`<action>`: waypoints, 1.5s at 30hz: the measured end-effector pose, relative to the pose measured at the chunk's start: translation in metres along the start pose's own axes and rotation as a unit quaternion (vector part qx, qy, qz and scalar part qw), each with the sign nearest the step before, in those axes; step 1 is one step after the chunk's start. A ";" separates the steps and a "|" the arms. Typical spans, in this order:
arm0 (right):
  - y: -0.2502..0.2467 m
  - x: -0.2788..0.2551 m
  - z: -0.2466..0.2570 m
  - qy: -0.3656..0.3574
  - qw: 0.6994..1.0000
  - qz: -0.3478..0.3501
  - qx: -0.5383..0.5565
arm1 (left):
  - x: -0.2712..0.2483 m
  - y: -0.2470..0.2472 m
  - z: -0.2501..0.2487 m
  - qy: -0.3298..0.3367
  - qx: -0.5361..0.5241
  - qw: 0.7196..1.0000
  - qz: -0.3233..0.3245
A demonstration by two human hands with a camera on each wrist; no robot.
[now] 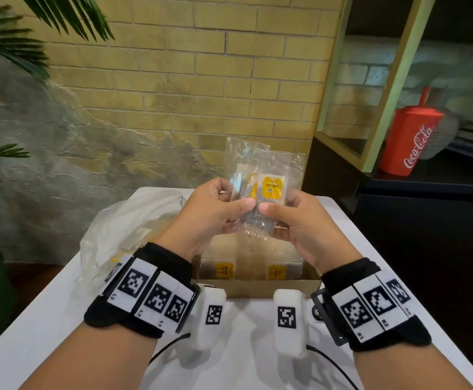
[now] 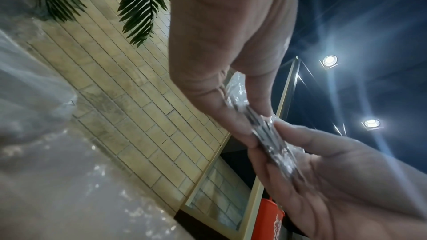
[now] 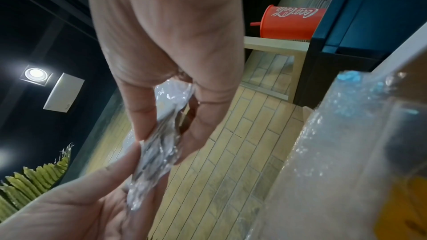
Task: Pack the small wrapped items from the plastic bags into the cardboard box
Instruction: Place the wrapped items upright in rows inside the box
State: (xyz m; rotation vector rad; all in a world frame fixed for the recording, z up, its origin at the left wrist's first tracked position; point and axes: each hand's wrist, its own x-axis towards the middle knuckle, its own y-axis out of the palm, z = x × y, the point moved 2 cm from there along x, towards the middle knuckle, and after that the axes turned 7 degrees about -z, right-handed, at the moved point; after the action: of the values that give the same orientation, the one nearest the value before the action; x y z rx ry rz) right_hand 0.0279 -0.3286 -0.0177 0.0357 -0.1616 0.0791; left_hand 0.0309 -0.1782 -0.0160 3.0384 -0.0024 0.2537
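Above the open cardboard box point(image 1: 257, 289) I hold a small bunch of clear-wrapped packets point(image 1: 270, 190) with yellow labels, upright, with both hands. My left hand point(image 1: 235, 197) pinches their left lower edge between thumb and fingers. My right hand point(image 1: 279, 205) pinches the right lower edge, its thumb on the front packet. The left wrist view shows the packets point(image 2: 268, 134) edge-on in the left hand point(image 2: 250, 118); in the right wrist view they point(image 3: 159, 152) sit in the right hand point(image 3: 164, 140). More yellow-labelled packets point(image 1: 224, 270) stand inside the box.
A crumpled clear plastic bag point(image 1: 122, 229) holding more packets lies on the white table point(image 1: 46, 319) left of the box. A red Coca-Cola cup point(image 1: 409, 142) stands on a dark shelf at the right. A brick wall is behind, and plant leaves point(image 1: 1, 40) at the left.
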 end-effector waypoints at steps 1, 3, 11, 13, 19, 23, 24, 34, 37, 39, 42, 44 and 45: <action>-0.001 0.001 0.000 -0.004 1.000 -0.008 0.002 | 0.000 0.000 0.000 0.000 -0.001 1.000 -0.005; -0.003 0.001 0.001 -0.013 1.000 -0.020 0.012 | 0.000 0.000 -0.002 -0.004 0.009 1.000 -0.013; -0.037 0.005 0.015 -0.052 0.989 -0.118 0.068 | 0.003 -0.025 -0.013 0.015 0.169 0.985 -0.012; -0.042 0.005 0.017 -0.060 0.988 -0.122 0.077 | 0.003 -0.028 -0.014 0.003 0.167 0.986 -0.014; -0.038 0.002 0.019 -0.049 0.992 -0.079 0.083 | 0.002 -0.022 -0.016 -0.009 0.088 0.995 -0.040; -0.020 -0.002 0.014 -0.039 0.999 -0.016 0.009 | -0.005 -0.005 -0.016 -0.035 0.047 0.997 0.049; -0.016 -0.002 0.013 -0.038 0.999 -0.008 -0.006 | -0.007 -0.002 -0.016 -0.044 0.035 0.995 0.087; -0.032 0.001 0.019 -0.075 0.994 -0.084 0.003 | -0.001 -0.022 -0.015 0.071 0.192 0.979 0.015; -0.041 0.001 0.024 -0.095 0.990 -0.109 0.006 | -0.003 -0.025 -0.018 0.074 0.297 0.951 0.040; -0.043 0.000 0.026 -0.099 0.988 -0.115 0.005 | -0.002 -0.027 -0.018 0.072 0.343 0.936 0.038; -0.043 0.000 0.025 -0.101 0.988 -0.115 -0.004 | -0.004 -0.028 -0.018 0.068 0.394 0.915 0.055; -0.042 0.000 0.025 -0.103 0.988 -0.112 -0.011 | -0.004 -0.029 -0.016 0.069 0.428 0.898 0.075; -0.041 0.000 0.025 -0.104 0.988 -0.110 -0.015 | -0.004 -0.029 -0.015 0.070 0.442 0.891 0.082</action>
State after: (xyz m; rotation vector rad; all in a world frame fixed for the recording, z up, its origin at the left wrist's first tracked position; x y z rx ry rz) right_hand 0.0272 -0.3707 0.0053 0.0320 -0.3670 -0.1471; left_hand 0.0244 -0.1479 -0.0048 3.9194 -0.1823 0.6427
